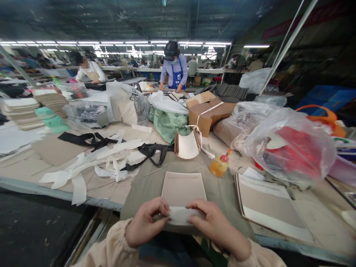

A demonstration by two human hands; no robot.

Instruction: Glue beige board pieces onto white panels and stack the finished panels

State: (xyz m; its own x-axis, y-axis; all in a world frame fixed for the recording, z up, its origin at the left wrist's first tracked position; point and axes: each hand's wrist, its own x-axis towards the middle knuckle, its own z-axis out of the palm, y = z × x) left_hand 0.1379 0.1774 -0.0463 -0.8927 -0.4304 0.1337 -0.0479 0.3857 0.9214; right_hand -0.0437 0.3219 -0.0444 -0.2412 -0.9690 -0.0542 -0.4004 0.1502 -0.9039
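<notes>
A taupe panel with pale edges [183, 187] lies on the grey-green cloth [144, 185] at the table's front. Its near end has a white strip [179, 216] across it. My left hand [148, 220] pinches the left end of that strip between thumb and fingers. At the right end, my right hand [213, 222] pinches it the same way. Beyond the panel stands a bundle of curved cream pieces [187, 145], tied with white cord. To its right is a small bottle of amber liquid with a red tip [220, 164].
Similar panels [274, 204] are stacked at the right. White strips [80, 167] and black straps [89, 139] lie at the left. Plastic bags [292, 142], a green bag [169, 122] and brown cardboard [210, 111] stand behind. A person in a blue apron [177, 74] works across the table.
</notes>
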